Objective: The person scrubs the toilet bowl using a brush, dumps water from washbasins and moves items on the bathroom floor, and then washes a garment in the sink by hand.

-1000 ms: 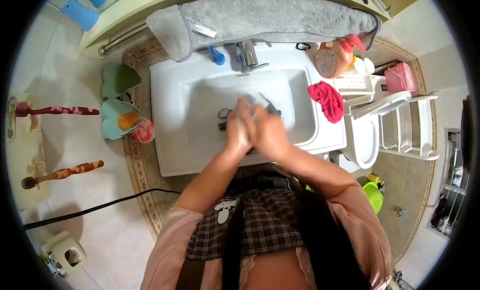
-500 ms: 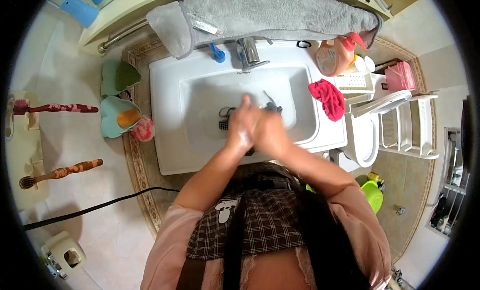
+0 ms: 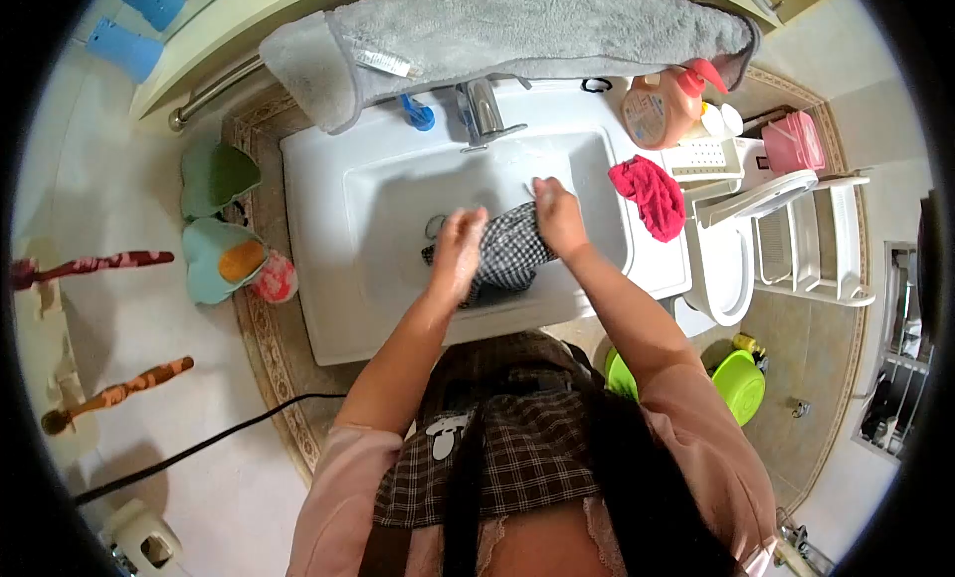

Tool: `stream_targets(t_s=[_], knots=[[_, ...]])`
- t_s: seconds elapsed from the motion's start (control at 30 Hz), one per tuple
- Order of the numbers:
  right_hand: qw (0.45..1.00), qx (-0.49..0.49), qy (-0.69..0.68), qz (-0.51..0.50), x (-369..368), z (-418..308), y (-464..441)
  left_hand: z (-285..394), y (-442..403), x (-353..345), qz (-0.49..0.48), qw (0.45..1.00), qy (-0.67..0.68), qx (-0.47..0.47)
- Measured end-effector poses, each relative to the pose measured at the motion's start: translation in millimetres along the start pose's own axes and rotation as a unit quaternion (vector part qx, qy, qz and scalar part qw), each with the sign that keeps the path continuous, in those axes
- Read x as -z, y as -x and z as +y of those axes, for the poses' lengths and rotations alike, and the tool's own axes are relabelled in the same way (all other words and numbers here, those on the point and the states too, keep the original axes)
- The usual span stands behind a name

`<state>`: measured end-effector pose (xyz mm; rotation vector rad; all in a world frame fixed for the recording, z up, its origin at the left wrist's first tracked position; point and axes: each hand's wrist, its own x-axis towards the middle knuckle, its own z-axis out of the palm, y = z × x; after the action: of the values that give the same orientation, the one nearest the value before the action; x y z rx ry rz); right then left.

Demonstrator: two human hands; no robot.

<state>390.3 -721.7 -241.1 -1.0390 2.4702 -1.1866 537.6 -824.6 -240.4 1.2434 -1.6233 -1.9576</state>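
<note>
A wet black-and-white checked cloth [image 3: 510, 247] is spread between my two hands, over the white basin [image 3: 388, 204]. My left hand [image 3: 459, 251] is closed at the cloth's left edge. At its upper right edge my right hand [image 3: 559, 217] grips the fabric with bent fingers. A thin dark cord [image 3: 435, 226] shows in the basin to the left of my left hand. The lower part of the cloth hangs in shadow near the basin's front.
Behind the basin are the faucet [image 3: 481, 114], a blue item [image 3: 418, 112] and a grey towel [image 3: 537, 30]. A red cloth [image 3: 650, 197] lies on the right rim, near a pump bottle [image 3: 665, 109]. Green wall holders [image 3: 221, 259] hang at the left.
My hands, earlier pressed together and rubbing, have moved apart. The checked cloth now stretches between them above the basin. The view has shifted slightly.
</note>
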Motion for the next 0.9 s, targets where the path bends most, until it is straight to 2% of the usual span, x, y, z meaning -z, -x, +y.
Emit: stream_targets(t_s=[0.03,0.1,0.13,0.17,0.2,0.23,0.27,0.3,0.37,0.43,0.47,0.5,0.53,0.57,0.6,0.63,0.67,0.7,0.83,0.9], knots=[[0.998,-0.058,-0.024,0.001,3,18,-7,-7,-14,7,0.012,0.991,-0.112,-0.071],[0.997,-0.063,-0.026,0.032,-8,69,-14,-50,-48,17,0.053,0.982,-0.116,-0.138],[0.982,-0.161,-0.094,-0.004,-11,85,-15,-49,-50,19,0.031,0.981,-0.17,-0.088],[0.982,-0.166,-0.092,-0.006,-22,98,-11,-49,-50,18,0.009,0.974,-0.222,-0.034],[0.993,-0.113,-0.021,-0.017,-34,111,-7,-64,-54,14,0.008,0.975,-0.222,-0.029],[0.996,-0.061,0.05,-0.03,-48,124,0,-81,-56,8,0.0,0.927,-0.367,-0.084],[0.991,-0.022,0.084,-0.102,-63,136,8,-96,-60,5,-0.01,0.854,-0.503,-0.135],[0.946,-0.019,0.263,-0.19,-60,99,13,-105,-63,6,-0.015,0.853,-0.506,-0.128],[0.921,0.117,0.231,-0.292,-70,109,7,-114,-71,13,-0.169,0.764,-0.609,-0.128],[0.93,0.087,0.219,-0.281,-88,143,-9,-124,-86,29,-0.183,0.769,-0.605,-0.096],[0.962,-0.02,0.214,-0.169,-94,141,-14,-148,-97,39,-0.107,0.824,-0.551,-0.072],[0.969,-0.126,0.206,-0.055,-102,132,-17,-143,-100,38,-0.028,0.87,-0.491,-0.046],[0.98,-0.117,0.113,-0.113,-113,127,-14,-140,-98,25,0.041,0.924,-0.378,0.044],[0.979,-0.107,0.018,-0.17,-123,120,-11,-135,-95,20,0.039,0.923,-0.379,0.05],[0.984,-0.032,-0.016,-0.177,-129,97,-1,-130,-96,15,-0.009,0.99,0.016,0.142],[0.981,0.045,-0.048,-0.18,-127,65,12,-122,-99,10,-0.057,0.886,0.409,0.21],[0.981,0.111,-0.043,-0.157,-116,34,19,-95,-87,11,-0.129,0.862,0.461,0.165],[0.974,0.176,-0.039,-0.136,-107,8,28,-100,-81,10,-0.127,0.86,0.463,0.169],[0.971,0.183,-0.009,-0.154,-111,-17,47,-136,-75,8,-0.038,0.931,0.283,0.228],[0.945,0.138,0.13,-0.267,-121,4,40,-157,-75,8,0.01,0.949,0.186,0.253]])
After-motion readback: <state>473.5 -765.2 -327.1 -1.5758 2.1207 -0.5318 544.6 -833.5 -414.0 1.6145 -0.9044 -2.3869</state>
